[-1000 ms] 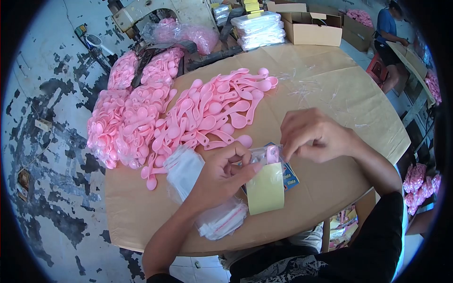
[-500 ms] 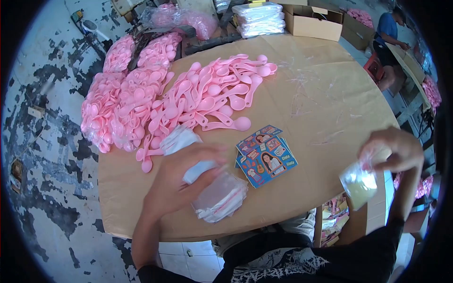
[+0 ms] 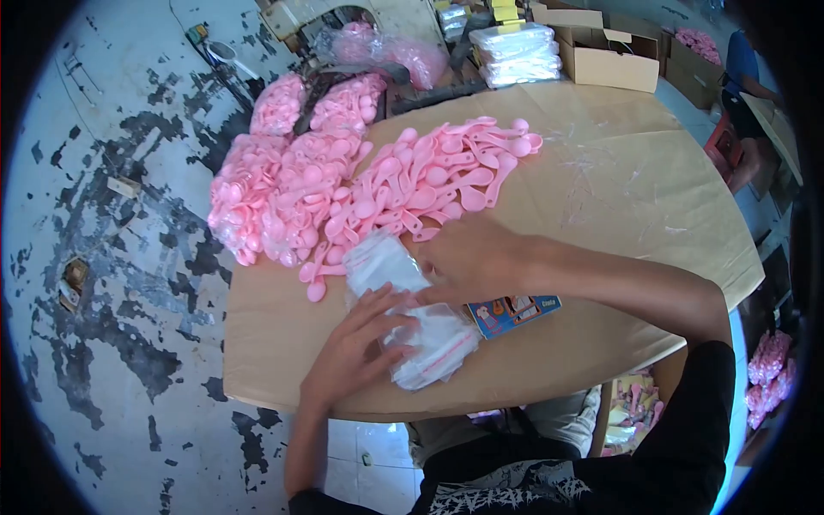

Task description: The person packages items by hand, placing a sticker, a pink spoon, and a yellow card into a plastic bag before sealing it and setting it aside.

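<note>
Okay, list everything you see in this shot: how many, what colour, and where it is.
table: one, brown paper-covered top, centre
loose spoons: one large pile, pink, far left part of the table
bagged spoons: several clear bagfuls, pink, along the table's left edge
small clear bags: one stack, clear with a red stripe, near edge of the table
printed cards: small stack, mostly blue, partly under the right forearm
cardboard boxes: at least two, tan, beyond the table
wrapped packs: one stack, whitish, left of the boxes
other person: one, blue top, far right, mostly cut off
left hand: flat on the small clear bags
right hand: knuckles up, at the far end of the bag stack, beside the spoons
</note>
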A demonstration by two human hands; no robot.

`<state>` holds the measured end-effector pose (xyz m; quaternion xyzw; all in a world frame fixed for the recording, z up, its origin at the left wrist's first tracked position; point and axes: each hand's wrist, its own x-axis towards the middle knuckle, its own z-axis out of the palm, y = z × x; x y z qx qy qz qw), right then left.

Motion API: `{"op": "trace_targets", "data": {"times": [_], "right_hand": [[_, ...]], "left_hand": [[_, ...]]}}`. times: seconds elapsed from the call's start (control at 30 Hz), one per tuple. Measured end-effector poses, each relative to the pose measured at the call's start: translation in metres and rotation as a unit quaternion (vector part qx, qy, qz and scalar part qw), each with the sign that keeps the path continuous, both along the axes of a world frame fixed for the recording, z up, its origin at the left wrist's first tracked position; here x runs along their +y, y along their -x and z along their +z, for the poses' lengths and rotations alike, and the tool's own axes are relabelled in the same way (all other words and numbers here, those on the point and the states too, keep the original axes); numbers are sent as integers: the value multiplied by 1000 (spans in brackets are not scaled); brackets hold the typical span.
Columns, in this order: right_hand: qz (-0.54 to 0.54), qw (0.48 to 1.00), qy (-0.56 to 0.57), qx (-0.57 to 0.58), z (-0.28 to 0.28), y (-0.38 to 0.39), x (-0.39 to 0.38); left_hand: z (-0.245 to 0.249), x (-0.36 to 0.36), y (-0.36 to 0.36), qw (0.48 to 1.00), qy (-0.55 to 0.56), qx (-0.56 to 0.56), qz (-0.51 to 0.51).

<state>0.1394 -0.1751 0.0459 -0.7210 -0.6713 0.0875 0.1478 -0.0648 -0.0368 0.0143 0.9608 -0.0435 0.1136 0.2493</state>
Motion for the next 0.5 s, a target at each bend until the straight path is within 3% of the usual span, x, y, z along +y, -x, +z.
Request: {"op": "trace_targets", "data": {"times": [0.07,0.17,0.27,0.37,0.47,0.5], "right_hand": [[7,999,31,22,-12,-4,16],[50,991,-45,116,-19,-14,16],[59,984,-50,158,-25,-19,14],[87,968,-135,193,-50,-27,23],[104,954,-167,227,-65,-31,32],[82,964,-126,221,-58,-30,27]], "left_hand": [[-4,0,5,1000,-1,-23,14],[-14,-2,11,998,-4,-55,16],[-18,-4,11,998,10,-59,25],[-20,-8,7,996,13,-78,45],[-25,-8,8,992,-36,-106,48],[-25,-10,6,992,-33,-108,56]]}}
